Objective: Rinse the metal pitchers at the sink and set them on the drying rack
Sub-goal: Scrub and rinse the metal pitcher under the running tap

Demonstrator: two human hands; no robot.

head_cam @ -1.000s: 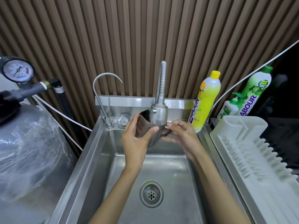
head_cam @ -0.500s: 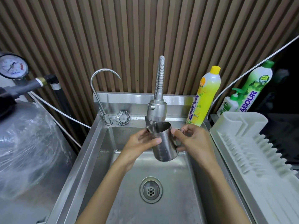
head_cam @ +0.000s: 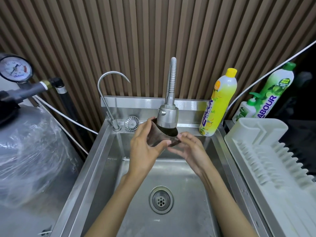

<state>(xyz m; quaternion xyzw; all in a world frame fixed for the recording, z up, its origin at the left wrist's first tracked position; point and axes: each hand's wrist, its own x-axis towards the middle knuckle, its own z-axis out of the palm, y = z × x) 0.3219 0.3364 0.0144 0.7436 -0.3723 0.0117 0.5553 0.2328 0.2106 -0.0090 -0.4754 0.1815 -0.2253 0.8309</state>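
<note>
A small metal pitcher (head_cam: 158, 136) is held over the steel sink (head_cam: 102, 151), its mouth tilted up right under the flexible spray tap head (head_cam: 168, 117). My left hand (head_cam: 145, 147) wraps its left side, thumb across the front. My right hand (head_cam: 189, 148) grips its right side, where the handle is hidden under my fingers. I cannot tell whether water is running. The white plastic drying rack (head_cam: 266, 151) stands to the right of the sink with nothing on it.
A thin gooseneck tap (head_cam: 109, 93) and a loose strainer (head_cam: 131, 123) sit at the sink's back left. A yellow detergent bottle (head_cam: 218, 103), a green one (head_cam: 271, 93) and a small pump bottle (head_cam: 246, 110) stand at the back right. A wrapped tank (head_cam: 29, 151) with a pressure gauge (head_cam: 14, 69) is left.
The pitcher was lowered and upright half a second ago; now it is raised and tilted so its mouth meets the spray head. Both hands moved up with it.
</note>
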